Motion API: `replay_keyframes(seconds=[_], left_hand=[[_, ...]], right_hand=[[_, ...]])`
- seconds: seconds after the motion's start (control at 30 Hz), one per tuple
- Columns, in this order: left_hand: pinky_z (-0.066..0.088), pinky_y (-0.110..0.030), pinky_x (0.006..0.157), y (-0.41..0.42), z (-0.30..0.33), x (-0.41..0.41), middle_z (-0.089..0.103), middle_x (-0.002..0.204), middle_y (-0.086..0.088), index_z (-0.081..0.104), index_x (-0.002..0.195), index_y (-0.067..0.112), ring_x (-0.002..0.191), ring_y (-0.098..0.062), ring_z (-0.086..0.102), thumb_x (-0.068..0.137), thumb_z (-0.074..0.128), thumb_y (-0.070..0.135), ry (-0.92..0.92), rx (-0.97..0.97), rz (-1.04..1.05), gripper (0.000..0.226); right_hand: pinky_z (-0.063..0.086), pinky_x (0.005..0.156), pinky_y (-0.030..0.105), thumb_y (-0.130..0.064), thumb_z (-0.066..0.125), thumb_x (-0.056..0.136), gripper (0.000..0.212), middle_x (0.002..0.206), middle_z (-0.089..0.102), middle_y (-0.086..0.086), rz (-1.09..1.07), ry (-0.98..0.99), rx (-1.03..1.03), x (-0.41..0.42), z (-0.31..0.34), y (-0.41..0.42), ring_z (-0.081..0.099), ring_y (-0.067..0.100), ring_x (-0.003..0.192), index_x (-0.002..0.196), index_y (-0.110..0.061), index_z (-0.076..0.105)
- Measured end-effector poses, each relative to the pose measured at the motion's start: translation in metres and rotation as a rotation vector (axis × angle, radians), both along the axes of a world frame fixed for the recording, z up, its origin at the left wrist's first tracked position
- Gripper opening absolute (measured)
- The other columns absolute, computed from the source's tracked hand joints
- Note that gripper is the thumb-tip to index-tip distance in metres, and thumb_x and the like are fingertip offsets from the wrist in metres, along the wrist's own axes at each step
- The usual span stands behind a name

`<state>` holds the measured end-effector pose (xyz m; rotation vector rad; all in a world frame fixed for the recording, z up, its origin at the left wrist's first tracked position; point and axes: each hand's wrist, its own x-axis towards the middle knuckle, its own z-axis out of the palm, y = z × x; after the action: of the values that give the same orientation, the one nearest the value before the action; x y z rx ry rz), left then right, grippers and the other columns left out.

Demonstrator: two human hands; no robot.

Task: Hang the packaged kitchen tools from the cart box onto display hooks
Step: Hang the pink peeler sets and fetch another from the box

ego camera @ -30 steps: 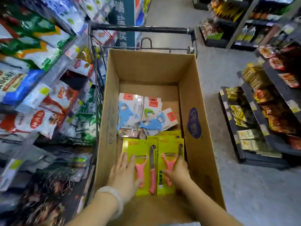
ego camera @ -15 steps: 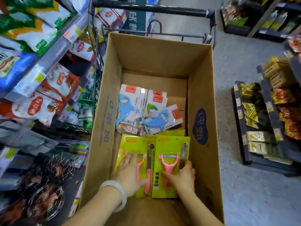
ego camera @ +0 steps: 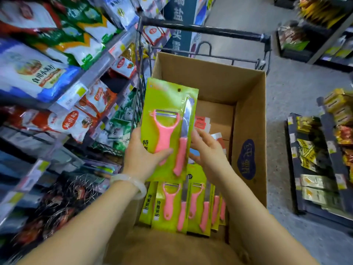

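Landmark: cardboard box [ego camera: 248, 119] in cart.
Left of box: stocked shelves [ego camera: 57, 77]; display hooks not identifiable.
Above box interior: green peeler-and-knife pack [ego camera: 168, 104], raised clear, long axis upright, hang hole [ego camera: 179, 90] at top edge.
Left hand [ego camera: 142, 155]: curled round pack's lower left, thumb across front.
Right hand [ego camera: 205, 150]: fingers loosely extended, touching pack's right edge; firm grip not confirmed.
Box floor, near end: remaining packs [ego camera: 177, 207] overlapped flat.
Judged: hole end led away from hands, left hand carrying.
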<state>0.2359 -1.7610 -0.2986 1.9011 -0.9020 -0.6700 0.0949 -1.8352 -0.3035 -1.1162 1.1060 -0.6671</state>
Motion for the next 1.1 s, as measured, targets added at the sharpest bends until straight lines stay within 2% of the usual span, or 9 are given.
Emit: replay_keyframes(seconds=[0.07,0.2,0.27,0.37,0.5,0.7,0.87,1.0,1.1], left_hand=[[0.033,-0.009,0.074,0.003,0.011,0.012,0.054,0.110,0.005,0.045,0.118,0.013,0.104,-0.015,0.048,0.063,0.085,0.021,-0.016,-0.074,0.047,0.069],[0.039,-0.021,0.082,0.016,0.014,0.026,0.054,0.101,0.010,0.043,0.109,0.018,0.102,-0.017,0.051,0.061,0.085,0.018,0.007,-0.121,0.146,0.063],[0.041,-0.029,0.093,0.024,0.010,0.032,0.057,0.118,0.000,0.045,0.120,0.011,0.112,-0.020,0.051,0.060,0.086,0.023,-0.008,-0.076,0.168,0.073],[0.038,-0.005,0.075,0.034,0.006,0.035,0.057,0.107,0.009,0.046,0.114,0.019,0.096,-0.007,0.053,0.062,0.084,0.016,-0.007,-0.075,0.189,0.064],[0.037,-0.005,0.070,0.044,0.003,0.032,0.054,0.097,0.020,0.044,0.111,0.025,0.086,0.011,0.049,0.063,0.083,0.010,0.034,-0.069,0.224,0.063],[0.042,-0.022,0.077,0.060,0.003,0.030,0.056,0.093,0.017,0.044,0.107,0.024,0.086,-0.007,0.056,0.061,0.084,0.007,0.038,-0.064,0.310,0.064],[0.042,-0.016,0.075,0.076,0.004,0.033,0.059,0.096,0.010,0.045,0.107,0.022,0.089,-0.010,0.056,0.061,0.084,0.007,0.050,-0.063,0.342,0.063],[0.048,-0.031,0.083,0.093,0.001,0.033,0.062,0.103,0.000,0.046,0.101,0.031,0.097,-0.021,0.060,0.060,0.085,0.008,0.059,-0.082,0.363,0.061],[0.051,-0.043,0.086,0.116,0.006,0.035,0.064,0.101,0.002,0.046,0.092,0.040,0.097,-0.024,0.063,0.060,0.085,0.010,0.074,-0.096,0.373,0.059]], right_hand=[[0.044,0.083,0.030,-0.035,0.054,0.092,0.027,0.103,0.062,0.001,-0.035,0.157,0.015,-0.002,-0.021,-0.005,0.058,0.014,0.094,0.113,-0.018,0.059],[0.039,0.097,0.032,-0.041,0.067,0.081,0.082,0.139,0.044,0.015,0.304,0.867,0.183,-0.012,-0.097,0.035,0.045,0.028,0.126,0.140,0.000,0.026],[0.032,0.108,0.035,-0.049,0.074,0.072,0.112,0.152,0.022,0.017,0.353,0.925,0.248,-0.007,-0.127,0.067,0.027,0.031,0.139,0.146,-0.002,0.005],[0.025,0.112,0.045,-0.057,0.075,0.064,0.129,0.154,0.005,0.023,0.233,1.005,0.189,0.013,-0.151,0.096,0.015,0.037,0.142,0.148,-0.010,-0.011],[0.031,0.106,0.046,-0.056,0.078,0.060,0.127,0.148,0.023,0.016,0.084,1.090,0.171,0.033,-0.163,0.101,0.025,0.032,0.138,0.148,-0.010,-0.001],[0.028,0.109,0.041,-0.055,0.081,0.056,0.114,0.141,0.034,0.020,0.068,1.117,0.067,0.030,-0.181,0.095,0.033,0.034,0.133,0.141,-0.008,0.020],[0.037,0.093,0.043,-0.048,0.089,0.043,0.095,0.116,0.050,0.019,0.019,1.065,-0.136,0.028,-0.179,0.095,0.046,0.037,0.113,0.114,-0.001,0.046],[0.049,0.082,0.044,-0.031,0.085,0.063,0.071,0.104,0.056,0.015,0.078,0.837,-0.068,0.033,-0.178,0.098,0.058,0.034,0.094,0.106,-0.007,0.034],[0.054,0.073,0.044,-0.019,0.078,0.073,0.069,0.097,0.064,0.016,0.075,0.731,0.021,0.027,-0.172,0.095,0.062,0.029,0.078,0.117,-0.011,0.026]])
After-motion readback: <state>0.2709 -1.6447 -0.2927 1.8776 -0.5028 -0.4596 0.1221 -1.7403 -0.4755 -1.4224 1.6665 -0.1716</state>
